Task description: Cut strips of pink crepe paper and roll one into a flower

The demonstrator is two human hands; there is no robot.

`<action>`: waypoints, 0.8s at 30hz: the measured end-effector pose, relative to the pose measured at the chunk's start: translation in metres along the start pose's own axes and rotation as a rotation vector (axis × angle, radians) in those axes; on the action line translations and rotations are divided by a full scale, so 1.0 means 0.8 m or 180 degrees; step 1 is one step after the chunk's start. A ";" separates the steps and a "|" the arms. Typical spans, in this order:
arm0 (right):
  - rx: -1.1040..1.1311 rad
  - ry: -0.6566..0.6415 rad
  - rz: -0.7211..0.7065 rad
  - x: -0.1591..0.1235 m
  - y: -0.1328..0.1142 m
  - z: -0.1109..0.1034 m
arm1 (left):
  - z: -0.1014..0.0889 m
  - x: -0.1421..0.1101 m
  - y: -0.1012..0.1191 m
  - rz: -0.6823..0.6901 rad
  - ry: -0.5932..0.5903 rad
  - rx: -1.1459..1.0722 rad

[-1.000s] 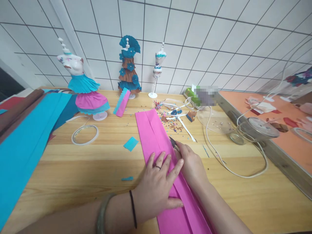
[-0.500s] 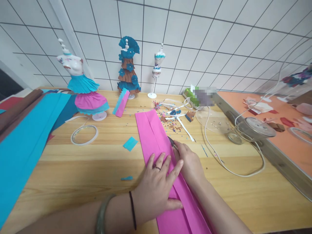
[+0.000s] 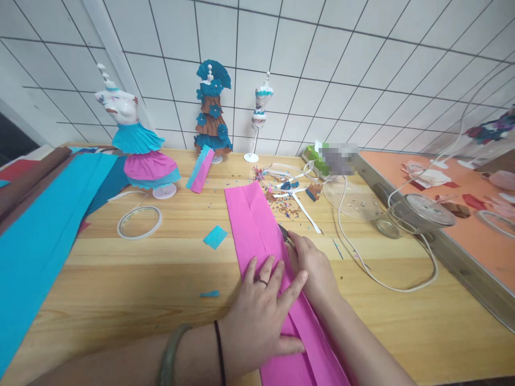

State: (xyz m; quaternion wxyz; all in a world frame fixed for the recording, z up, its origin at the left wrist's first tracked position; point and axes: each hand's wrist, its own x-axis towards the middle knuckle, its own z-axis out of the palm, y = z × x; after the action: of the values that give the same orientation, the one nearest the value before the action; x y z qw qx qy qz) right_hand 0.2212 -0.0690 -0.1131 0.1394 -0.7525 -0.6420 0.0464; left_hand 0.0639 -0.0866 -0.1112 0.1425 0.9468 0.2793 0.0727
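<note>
A long folded strip of pink crepe paper (image 3: 247,225) lies lengthwise on the wooden table, running from the middle down past the bottom edge. My left hand (image 3: 267,308) rests flat on it with spread fingers. At the strip's right edge, my right hand (image 3: 316,265) is closed around a dark tool with a metal edge (image 3: 285,234), scissors by its look. The fingers and the paper hide most of that tool. Left of the strip lie a small blue paper square (image 3: 215,237) and a thin blue scrap (image 3: 209,294).
Along the back stand a mannequin in a blue-and-pink skirt (image 3: 145,155), one in a ruffled dress (image 3: 213,115) and a bare one (image 3: 258,110). Blue paper (image 3: 48,230) and a tape roll (image 3: 139,222) lie left. Scraps (image 3: 289,206), a white cord (image 3: 362,273) and a clear jar (image 3: 418,212) are right.
My left hand has slid slightly right on the pink paper, and the paper's far end has shifted a little right with it. My right hand has barely moved.
</note>
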 end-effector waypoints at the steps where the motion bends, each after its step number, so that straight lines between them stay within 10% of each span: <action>1: 0.0002 0.0009 -0.0003 0.000 0.001 0.001 | 0.000 0.000 0.000 0.0005 -0.0002 -0.0005; 24: -0.0009 0.0073 0.0109 0.002 0.004 0.007 | 0.001 -0.004 0.006 0.0111 -0.0054 0.0029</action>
State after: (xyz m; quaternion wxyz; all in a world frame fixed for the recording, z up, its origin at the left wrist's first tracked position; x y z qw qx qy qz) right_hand 0.2227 -0.0670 -0.1193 0.1449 -0.7641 -0.6274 0.0391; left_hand 0.0638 -0.0925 -0.1106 0.1391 0.9527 0.2619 0.0659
